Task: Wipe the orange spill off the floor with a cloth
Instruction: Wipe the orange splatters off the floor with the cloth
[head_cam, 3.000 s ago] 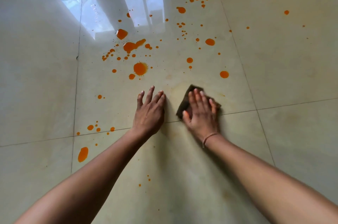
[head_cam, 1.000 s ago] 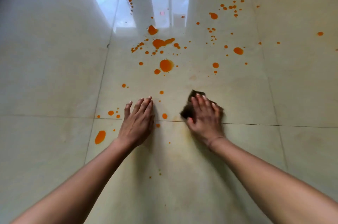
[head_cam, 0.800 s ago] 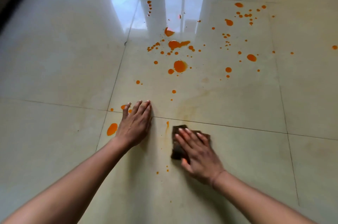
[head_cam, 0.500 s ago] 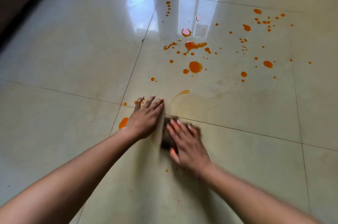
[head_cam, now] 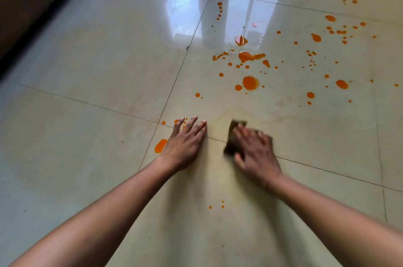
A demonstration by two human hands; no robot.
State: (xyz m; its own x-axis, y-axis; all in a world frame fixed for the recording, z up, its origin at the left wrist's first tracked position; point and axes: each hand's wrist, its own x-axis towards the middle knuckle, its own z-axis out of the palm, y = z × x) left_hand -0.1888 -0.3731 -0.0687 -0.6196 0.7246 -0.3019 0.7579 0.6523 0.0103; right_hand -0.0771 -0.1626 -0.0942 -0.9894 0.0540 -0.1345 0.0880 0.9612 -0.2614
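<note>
Orange spill (head_cam: pixel 250 82) lies in blobs and droplets over the glossy cream floor tiles (head_cam: pixel 109 66), mostly ahead and to the right. One larger blob (head_cam: pixel 160 145) sits just left of my left wrist, and tiny drops (head_cam: pixel 222 204) lie between my forearms. My right hand (head_cam: pixel 254 150) presses flat on a dark brown cloth (head_cam: pixel 233 136), blurred by motion; most of the cloth is hidden under it. My left hand (head_cam: pixel 186 144) rests flat on the floor, fingers spread, holding nothing, a short gap left of the cloth. A faint yellowish smear (head_cam: pixel 226 115) shows ahead of the cloth.
A dark wall or baseboard (head_cam: pixel 32 5) runs along the far left corner. Window light reflects on the tiles (head_cam: pixel 183 7) ahead. Grout lines (head_cam: pixel 181 70) cross under both hands. More droplets (head_cam: pixel 335 31) scatter at the far right.
My right hand has slid the cloth from beside my left hand out to the right and slightly forward. My left hand stays planted. The view has shifted, showing more of the dark left edge.
</note>
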